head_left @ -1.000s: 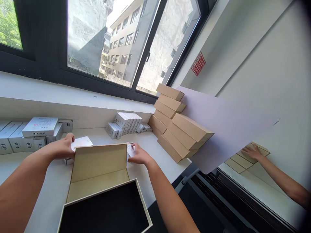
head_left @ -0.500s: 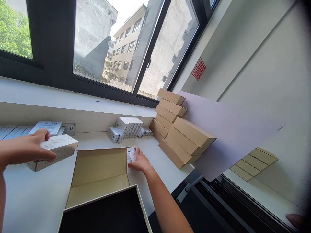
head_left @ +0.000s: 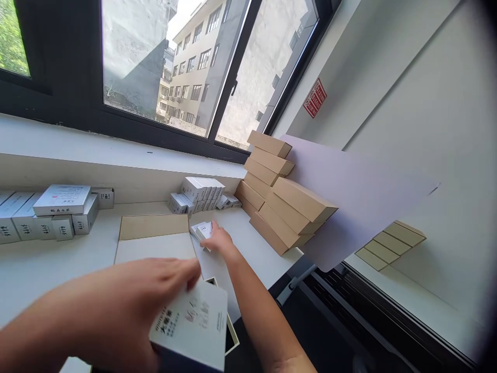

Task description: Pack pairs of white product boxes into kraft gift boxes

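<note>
My left hand (head_left: 155, 295) grips a white printed box (head_left: 198, 324) close to the camera, above the black-lined tray of an open large box. That large box's raised lid (head_left: 155, 228) stands behind it. Beyond the lid's right side, my right hand (head_left: 219, 239) has its fingers closed on a small white box (head_left: 202, 229) at the table surface. The held left box hides most of the tray; only its pale rim (head_left: 233, 334) shows at the right.
White boxes (head_left: 62, 197) line the table's back left. Small white boxes (head_left: 202, 191) are stacked at the back centre. Brown cartons (head_left: 287, 207) pile up at the right, beside a pale panel (head_left: 349, 191). The window (head_left: 186, 72) is behind.
My left hand has carried its white box rightward and nearer, over the large box's tray. My right hand stays beside the lid, with more of the small white box showing.
</note>
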### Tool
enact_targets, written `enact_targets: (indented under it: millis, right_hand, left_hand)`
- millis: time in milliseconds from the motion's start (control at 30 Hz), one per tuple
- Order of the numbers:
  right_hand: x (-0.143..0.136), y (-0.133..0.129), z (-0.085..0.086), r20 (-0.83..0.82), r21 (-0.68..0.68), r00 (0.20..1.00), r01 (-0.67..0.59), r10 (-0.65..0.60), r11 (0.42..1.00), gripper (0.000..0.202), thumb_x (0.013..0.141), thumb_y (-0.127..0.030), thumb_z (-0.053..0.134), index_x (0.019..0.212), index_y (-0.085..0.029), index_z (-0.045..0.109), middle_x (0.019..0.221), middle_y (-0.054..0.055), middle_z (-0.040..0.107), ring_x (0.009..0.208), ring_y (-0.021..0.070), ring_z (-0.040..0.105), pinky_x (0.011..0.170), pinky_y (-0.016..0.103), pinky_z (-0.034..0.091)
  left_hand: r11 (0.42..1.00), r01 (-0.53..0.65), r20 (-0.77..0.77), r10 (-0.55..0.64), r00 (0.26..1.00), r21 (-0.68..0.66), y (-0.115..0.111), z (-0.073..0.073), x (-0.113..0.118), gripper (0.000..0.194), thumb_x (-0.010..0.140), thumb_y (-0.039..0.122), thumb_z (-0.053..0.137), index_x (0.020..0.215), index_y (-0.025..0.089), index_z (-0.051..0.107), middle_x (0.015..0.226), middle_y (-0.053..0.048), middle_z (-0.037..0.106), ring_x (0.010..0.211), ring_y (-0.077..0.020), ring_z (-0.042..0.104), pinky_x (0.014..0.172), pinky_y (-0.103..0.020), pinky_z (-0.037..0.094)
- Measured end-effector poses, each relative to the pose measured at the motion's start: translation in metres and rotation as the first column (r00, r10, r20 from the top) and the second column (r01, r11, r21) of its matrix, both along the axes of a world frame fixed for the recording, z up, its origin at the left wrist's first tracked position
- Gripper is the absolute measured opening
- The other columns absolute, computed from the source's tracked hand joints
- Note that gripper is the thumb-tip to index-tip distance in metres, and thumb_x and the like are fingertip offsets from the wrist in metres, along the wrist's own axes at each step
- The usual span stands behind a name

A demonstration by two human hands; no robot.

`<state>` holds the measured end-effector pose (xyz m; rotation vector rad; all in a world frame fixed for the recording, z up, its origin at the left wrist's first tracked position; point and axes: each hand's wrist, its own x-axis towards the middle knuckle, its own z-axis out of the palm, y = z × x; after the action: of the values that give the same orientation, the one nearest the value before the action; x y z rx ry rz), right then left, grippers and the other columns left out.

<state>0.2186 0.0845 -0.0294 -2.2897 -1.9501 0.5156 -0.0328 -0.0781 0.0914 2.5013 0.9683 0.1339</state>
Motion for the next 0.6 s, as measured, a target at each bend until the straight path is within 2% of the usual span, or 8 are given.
enact_targets:
  millis: [33, 67, 133, 200, 267, 400, 467, 600]
  right_hand:
    - [0.004, -0.001, 0.001, -0.015, -0.013, 1.0, 0.002, -0.002, 1.0, 0.111, 0.059, -0.039, 0.078, 0.156, -0.021, 0.027, 0.136, 0.016, 0.059, 0.122, 0.0331, 0.06, 0.091, 0.038, 0.05]
    - [0.008, -0.002, 0.002, -0.028, -0.023, 1.0, 0.003, -0.004, 1.0, 0.11, 0.058, -0.04, 0.079, 0.155, -0.02, 0.03, 0.134, 0.016, 0.061, 0.12, 0.0329, 0.061, 0.088, 0.037, 0.051]
    - [0.015, -0.006, 0.003, -0.049, -0.026, 0.999, -0.001, -0.001, 1.0, 0.107, 0.056, -0.04, 0.08, 0.151, -0.022, 0.035, 0.131, 0.013, 0.062, 0.117, 0.0315, 0.062, 0.084, 0.035, 0.052]
    - [0.02, -0.01, 0.003, -0.071, -0.014, 0.997, -0.013, 0.012, 1.0, 0.104, 0.054, -0.04, 0.081, 0.148, -0.024, 0.038, 0.132, 0.011, 0.062, 0.117, 0.0291, 0.062, 0.082, 0.033, 0.051]
    - [0.022, -0.012, 0.001, -0.083, 0.009, 0.996, -0.02, 0.021, 1.0, 0.101, 0.054, -0.04, 0.081, 0.145, -0.025, 0.039, 0.132, 0.009, 0.061, 0.117, 0.0273, 0.061, 0.082, 0.031, 0.051]
    - [0.022, -0.012, -0.003, -0.079, 0.033, 0.997, -0.014, 0.016, 0.999, 0.096, 0.055, -0.041, 0.081, 0.142, -0.025, 0.041, 0.131, 0.009, 0.061, 0.118, 0.0273, 0.06, 0.082, 0.031, 0.05]
    - [0.021, -0.012, -0.003, -0.075, 0.027, 0.997, -0.013, 0.015, 1.0, 0.096, 0.056, -0.041, 0.08, 0.142, -0.026, 0.041, 0.131, 0.01, 0.06, 0.117, 0.0275, 0.06, 0.081, 0.031, 0.049]
    - [0.021, -0.011, -0.002, -0.06, 0.008, 0.998, -0.013, 0.014, 1.0, 0.1, 0.057, -0.041, 0.079, 0.145, -0.024, 0.038, 0.131, 0.011, 0.06, 0.116, 0.0286, 0.06, 0.081, 0.031, 0.048]
  left_hand:
    - [0.988, 0.123, -0.03, -0.126, 0.992, -0.091, -0.003, -0.003, 0.016, 0.047, 0.052, 0.024, 0.068, 0.098, 0.027, 0.057, 0.101, 0.001, 0.067, 0.081, -0.0202, 0.062, 0.066, -0.027, 0.048]
    - [0.971, 0.196, -0.047, -0.204, 0.978, -0.135, -0.005, -0.006, 0.03, 0.046, 0.05, 0.027, 0.07, 0.093, 0.026, 0.054, 0.097, 0.0, 0.066, 0.079, -0.0218, 0.061, 0.065, -0.029, 0.048]
    - [0.944, 0.282, -0.082, -0.299, 0.951, -0.172, -0.004, -0.015, 0.049, 0.05, 0.047, 0.032, 0.073, 0.091, 0.026, 0.05, 0.095, -0.001, 0.066, 0.078, -0.0242, 0.061, 0.063, -0.033, 0.048]
    - [0.952, 0.253, -0.113, -0.274, 0.955, -0.171, 0.0, -0.022, 0.057, 0.054, 0.045, 0.035, 0.075, 0.091, 0.026, 0.049, 0.096, -0.003, 0.066, 0.08, -0.0265, 0.062, 0.065, -0.035, 0.049]
    - [0.972, 0.157, -0.157, -0.184, 0.97, -0.173, 0.004, -0.027, 0.056, 0.059, 0.042, 0.034, 0.076, 0.095, 0.025, 0.051, 0.099, -0.005, 0.067, 0.084, -0.0291, 0.064, 0.068, -0.038, 0.052]
    - [0.985, -0.043, -0.333, -0.016, 0.943, -0.169, 0.004, -0.03, 0.051, 0.081, 0.04, 0.028, 0.075, 0.119, 0.022, 0.056, 0.108, -0.011, 0.07, 0.099, -0.0358, 0.066, 0.077, -0.041, 0.056]
    - [0.992, -0.041, -0.432, -0.016, 0.902, -0.123, 0.0, -0.032, 0.057, 0.089, 0.042, 0.03, 0.077, 0.128, 0.017, 0.056, 0.116, -0.016, 0.069, 0.104, -0.0375, 0.066, 0.085, -0.044, 0.055]
    - [0.995, 0.049, -0.603, -0.092, 0.793, -0.087, -0.01, -0.036, 0.076, 0.097, 0.049, 0.035, 0.08, 0.138, 0.008, 0.053, 0.13, -0.027, 0.063, 0.109, -0.0388, 0.065, 0.093, -0.049, 0.052]
